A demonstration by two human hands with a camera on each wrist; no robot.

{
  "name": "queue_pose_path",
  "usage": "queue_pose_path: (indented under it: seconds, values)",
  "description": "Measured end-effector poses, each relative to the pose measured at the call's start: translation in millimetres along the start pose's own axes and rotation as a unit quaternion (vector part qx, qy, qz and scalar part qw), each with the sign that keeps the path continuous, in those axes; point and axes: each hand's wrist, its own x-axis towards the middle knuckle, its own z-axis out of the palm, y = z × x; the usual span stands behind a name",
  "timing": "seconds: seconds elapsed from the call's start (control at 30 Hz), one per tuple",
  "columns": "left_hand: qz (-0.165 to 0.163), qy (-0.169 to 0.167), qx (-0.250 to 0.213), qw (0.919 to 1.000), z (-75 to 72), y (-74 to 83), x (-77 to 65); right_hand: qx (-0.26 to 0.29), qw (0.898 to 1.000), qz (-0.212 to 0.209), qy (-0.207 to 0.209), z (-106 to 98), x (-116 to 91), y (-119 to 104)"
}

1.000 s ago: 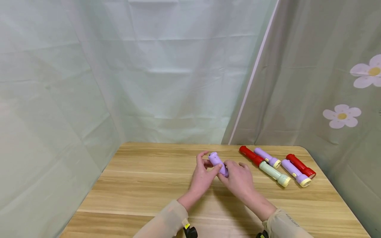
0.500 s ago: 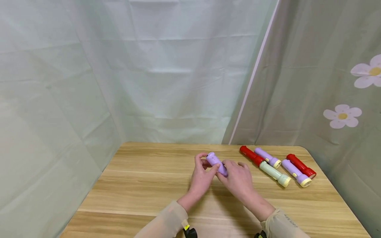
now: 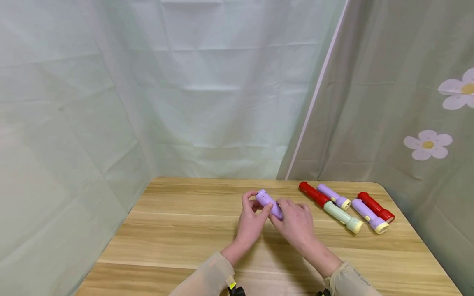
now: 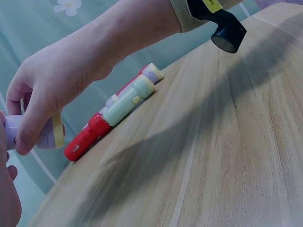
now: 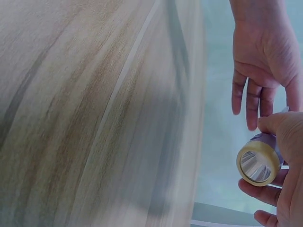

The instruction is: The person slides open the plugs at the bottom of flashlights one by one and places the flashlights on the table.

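Between the left hand [image 3: 251, 218] and the right hand [image 3: 296, 222], over the table [image 3: 166, 230], is the held flashlight [image 3: 268, 203], left of five others lying on the table's far right part. The leftmost flashlight [image 3: 312, 193] lies end to end with the front flashlight [image 3: 338, 212]; the rear flashlight [image 3: 331, 194] lies behind the latter, and right of them the inner flashlight [image 3: 368, 214] adjoins the rightmost flashlight [image 3: 375, 206].

**Lilac tube-shaped flashlight with cream-yellow rim [image 3: 268, 204] leans further left**

Over the last second, its tail end has swung slightly left in the head view. The person's bare left hand [image 3: 251, 222] has shifted slightly left too, its uppermost finger now lower. The bare right hand [image 3: 297, 224] has edged left. White-petalled, yellow-centred flower prints [image 3: 427, 145] appear slightly farther right.
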Motion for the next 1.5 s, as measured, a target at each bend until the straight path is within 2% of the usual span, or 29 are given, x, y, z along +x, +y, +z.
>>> queue_pose_path:
  seconds: [0.3,0.5,0.93,1.5]
  values:
    - [-0.019,-0.007,0.028,0.9994,-2.0,0.8,-3.2,-0.004,1.000,-0.005,0.002,0.1,-0.5,-0.7]
    - [-0.018,-0.007,0.030,0.9994,-2.7,0.3,-4.6,-0.005,1.000,-0.010,0.006,-0.6,-1.6,-2.1]
    - [-0.008,0.003,0.000,1.0000,-3.6,2.8,-5.8,-0.005,1.000,-0.009,0.004,-1.9,-0.8,-6.2]
    - [-0.010,-0.003,-0.038,0.9992,-5.2,2.2,-8.8,-0.023,0.997,-0.066,0.044,-1.8,-2.1,-2.6]
